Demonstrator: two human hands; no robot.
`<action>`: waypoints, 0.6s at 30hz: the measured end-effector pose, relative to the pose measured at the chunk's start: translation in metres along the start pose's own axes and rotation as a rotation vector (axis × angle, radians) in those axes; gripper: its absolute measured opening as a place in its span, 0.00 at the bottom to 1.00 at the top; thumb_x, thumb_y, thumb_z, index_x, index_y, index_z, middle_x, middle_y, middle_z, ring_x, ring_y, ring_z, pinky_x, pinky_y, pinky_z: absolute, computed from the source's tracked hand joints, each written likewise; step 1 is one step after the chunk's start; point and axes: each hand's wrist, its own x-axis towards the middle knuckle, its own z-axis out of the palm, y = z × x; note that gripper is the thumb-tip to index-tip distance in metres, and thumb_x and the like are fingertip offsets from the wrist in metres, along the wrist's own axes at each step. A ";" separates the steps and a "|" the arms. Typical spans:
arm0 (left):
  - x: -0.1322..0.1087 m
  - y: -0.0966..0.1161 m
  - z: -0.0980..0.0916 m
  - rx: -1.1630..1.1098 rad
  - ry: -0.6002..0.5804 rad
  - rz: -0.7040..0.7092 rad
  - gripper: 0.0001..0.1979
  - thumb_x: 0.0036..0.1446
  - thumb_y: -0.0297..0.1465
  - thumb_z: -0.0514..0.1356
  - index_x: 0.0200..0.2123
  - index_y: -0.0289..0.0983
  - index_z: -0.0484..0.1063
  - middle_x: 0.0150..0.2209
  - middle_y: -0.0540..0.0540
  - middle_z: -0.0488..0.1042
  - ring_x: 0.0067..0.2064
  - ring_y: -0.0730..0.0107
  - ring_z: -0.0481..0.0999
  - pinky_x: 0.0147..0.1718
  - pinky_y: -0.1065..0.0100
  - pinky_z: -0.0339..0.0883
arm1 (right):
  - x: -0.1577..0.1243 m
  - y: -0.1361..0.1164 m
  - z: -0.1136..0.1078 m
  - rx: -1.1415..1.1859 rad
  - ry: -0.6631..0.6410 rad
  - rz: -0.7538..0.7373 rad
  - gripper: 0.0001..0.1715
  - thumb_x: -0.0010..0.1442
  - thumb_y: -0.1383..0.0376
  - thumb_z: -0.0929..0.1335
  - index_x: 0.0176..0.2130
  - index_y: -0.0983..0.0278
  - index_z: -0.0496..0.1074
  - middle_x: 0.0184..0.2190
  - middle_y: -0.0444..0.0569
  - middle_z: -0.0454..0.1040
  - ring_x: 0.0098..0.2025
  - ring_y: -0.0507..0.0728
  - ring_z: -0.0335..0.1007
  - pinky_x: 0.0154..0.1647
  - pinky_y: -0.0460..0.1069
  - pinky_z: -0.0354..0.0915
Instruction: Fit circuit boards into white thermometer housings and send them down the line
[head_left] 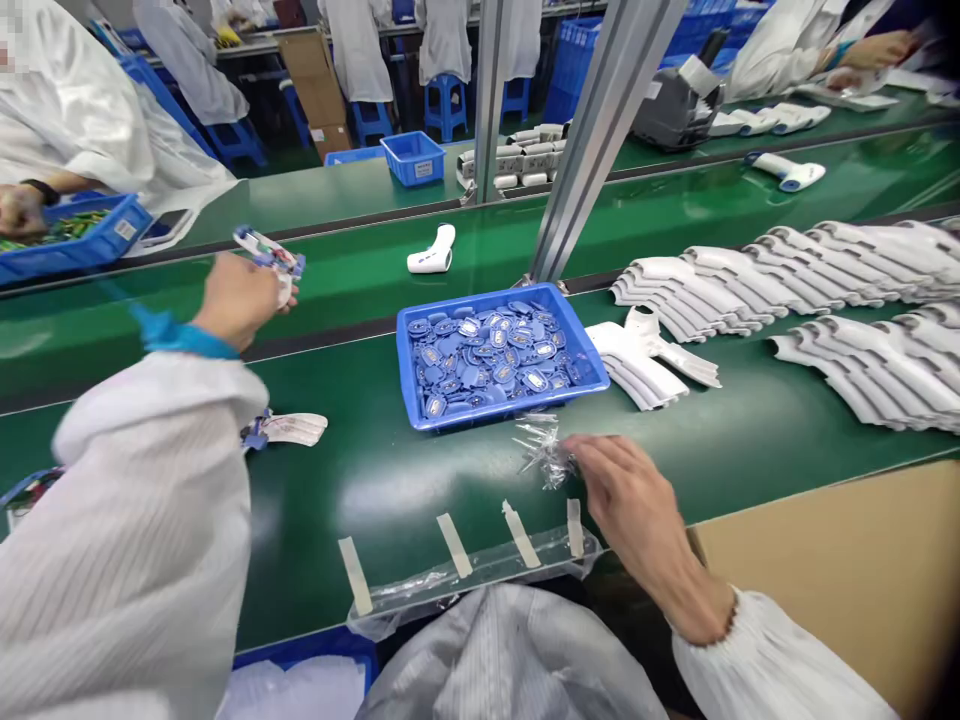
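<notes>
The left hand point(238, 298), at far left, is closed around a white and blue assembled part point(268, 255). The right hand point(626, 490) rests on the counter point(750, 430) with fingers loosely open, its fingertips touching crumpled clear film point(541, 447) just near of the blue tray point(420, 415).

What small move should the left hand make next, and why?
Probably lower the left hand and set its part on the belt: it holds the part above the belt, and the right hand touches a plastic scrap.

Nothing legible: the white label point(424, 170) on the small blue bin point(405, 150) is too blurred.
</notes>
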 end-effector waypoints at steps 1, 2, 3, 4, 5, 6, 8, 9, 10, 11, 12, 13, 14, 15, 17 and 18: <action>-0.019 -0.006 -0.018 -0.112 -0.035 0.012 0.11 0.68 0.25 0.49 0.40 0.26 0.70 0.40 0.43 0.79 0.36 0.74 0.78 0.39 0.70 0.74 | 0.002 -0.009 -0.005 0.042 0.032 0.038 0.15 0.69 0.69 0.61 0.45 0.62 0.77 0.43 0.51 0.81 0.41 0.59 0.74 0.45 0.55 0.70; -0.042 -0.010 -0.033 -0.236 -0.065 0.029 0.10 0.68 0.26 0.49 0.41 0.29 0.69 0.43 0.45 0.80 0.37 0.74 0.78 0.39 0.71 0.73 | 0.005 -0.022 -0.009 0.123 0.045 0.089 0.14 0.70 0.66 0.63 0.45 0.62 0.77 0.43 0.51 0.81 0.42 0.59 0.74 0.46 0.55 0.70; -0.071 -0.012 -0.043 -0.334 -0.092 0.051 0.08 0.68 0.29 0.50 0.43 0.34 0.68 0.44 0.48 0.80 0.38 0.74 0.79 0.38 0.72 0.73 | 0.009 -0.039 -0.011 0.246 0.012 0.145 0.13 0.70 0.62 0.64 0.47 0.61 0.77 0.44 0.51 0.81 0.43 0.58 0.75 0.46 0.54 0.71; -0.104 -0.012 -0.049 -0.547 -0.124 0.039 0.07 0.67 0.32 0.53 0.44 0.37 0.68 0.45 0.49 0.80 0.38 0.72 0.79 0.37 0.70 0.73 | 0.013 -0.057 -0.011 0.407 -0.068 0.193 0.15 0.69 0.58 0.65 0.50 0.60 0.77 0.47 0.51 0.80 0.45 0.58 0.75 0.47 0.54 0.71; -0.140 -0.012 -0.049 -0.719 -0.157 0.013 0.06 0.64 0.35 0.56 0.43 0.41 0.68 0.45 0.50 0.80 0.37 0.70 0.79 0.35 0.68 0.74 | 0.017 -0.075 -0.008 0.590 -0.177 0.223 0.19 0.69 0.55 0.65 0.54 0.59 0.74 0.50 0.51 0.79 0.48 0.57 0.75 0.47 0.53 0.72; -0.177 -0.011 -0.045 -0.843 -0.218 -0.018 0.07 0.64 0.37 0.57 0.45 0.45 0.67 0.45 0.51 0.80 0.36 0.68 0.79 0.33 0.66 0.74 | 0.021 -0.092 -0.004 0.766 -0.289 0.246 0.23 0.69 0.52 0.65 0.58 0.58 0.71 0.53 0.51 0.78 0.49 0.57 0.75 0.46 0.52 0.73; -0.247 -0.011 -0.026 -0.910 -0.424 -0.062 0.08 0.64 0.43 0.55 0.45 0.50 0.66 0.38 0.50 0.80 0.32 0.64 0.79 0.29 0.62 0.73 | 0.026 -0.116 0.007 0.987 -0.427 0.299 0.27 0.69 0.48 0.63 0.60 0.58 0.68 0.53 0.52 0.77 0.48 0.56 0.76 0.44 0.51 0.73; -0.276 -0.014 -0.016 -0.867 -0.539 -0.023 0.09 0.64 0.44 0.56 0.44 0.50 0.67 0.35 0.49 0.79 0.32 0.62 0.78 0.28 0.61 0.73 | 0.027 -0.122 0.012 1.015 -0.441 0.337 0.27 0.69 0.47 0.62 0.57 0.60 0.70 0.50 0.52 0.78 0.47 0.56 0.76 0.43 0.50 0.73; -0.299 -0.018 -0.008 -0.814 -0.613 0.046 0.09 0.63 0.44 0.57 0.44 0.50 0.69 0.35 0.48 0.79 0.34 0.61 0.78 0.31 0.59 0.73 | 0.026 -0.124 0.014 0.994 -0.448 0.371 0.25 0.69 0.47 0.62 0.52 0.61 0.72 0.46 0.51 0.79 0.44 0.56 0.77 0.42 0.50 0.72; -0.315 -0.024 -0.002 -0.739 -0.656 0.107 0.06 0.64 0.42 0.57 0.40 0.49 0.70 0.35 0.47 0.78 0.35 0.60 0.78 0.34 0.58 0.73 | 0.025 -0.122 0.015 0.937 -0.457 0.389 0.24 0.70 0.48 0.61 0.46 0.62 0.73 0.42 0.50 0.80 0.42 0.56 0.77 0.41 0.50 0.72; -0.325 -0.029 0.001 -0.673 -0.631 0.154 0.06 0.65 0.41 0.57 0.38 0.49 0.71 0.36 0.47 0.78 0.37 0.60 0.78 0.37 0.57 0.73 | 0.022 -0.118 0.014 0.863 -0.472 0.380 0.23 0.70 0.48 0.61 0.42 0.62 0.73 0.39 0.49 0.79 0.40 0.56 0.76 0.40 0.49 0.71; -0.329 -0.034 0.002 -0.619 -0.555 0.183 0.05 0.65 0.40 0.58 0.38 0.49 0.72 0.39 0.47 0.78 0.41 0.59 0.78 0.41 0.56 0.72 | 0.019 -0.112 0.011 0.788 -0.495 0.342 0.22 0.70 0.49 0.61 0.40 0.62 0.73 0.38 0.48 0.79 0.40 0.56 0.76 0.40 0.49 0.70; -0.328 -0.038 0.000 -0.578 -0.447 0.196 0.05 0.63 0.39 0.60 0.41 0.49 0.72 0.44 0.46 0.77 0.46 0.57 0.77 0.46 0.54 0.71 | 0.015 -0.106 0.007 0.721 -0.521 0.280 0.21 0.71 0.51 0.60 0.40 0.62 0.74 0.38 0.48 0.79 0.40 0.57 0.75 0.41 0.50 0.70; -0.323 -0.041 -0.002 -0.558 -0.337 0.206 0.10 0.61 0.39 0.63 0.46 0.49 0.71 0.49 0.45 0.76 0.51 0.55 0.75 0.51 0.53 0.69 | 0.011 -0.100 0.003 0.663 -0.538 0.206 0.20 0.71 0.52 0.60 0.42 0.61 0.75 0.40 0.47 0.79 0.42 0.57 0.75 0.42 0.50 0.69; -0.308 -0.041 -0.005 -0.572 -0.267 0.259 0.23 0.54 0.39 0.69 0.52 0.48 0.70 0.57 0.44 0.72 0.59 0.53 0.69 0.58 0.53 0.64 | 0.003 -0.092 -0.005 0.579 -0.558 0.065 0.18 0.72 0.55 0.60 0.48 0.57 0.75 0.44 0.46 0.79 0.46 0.57 0.74 0.47 0.52 0.68; -0.301 -0.039 -0.005 -0.599 -0.331 0.296 0.23 0.53 0.38 0.70 0.52 0.48 0.71 0.57 0.45 0.72 0.59 0.54 0.70 0.58 0.55 0.65 | 0.000 -0.089 -0.007 0.555 -0.565 0.013 0.17 0.72 0.56 0.61 0.52 0.55 0.75 0.46 0.46 0.79 0.48 0.57 0.74 0.49 0.52 0.68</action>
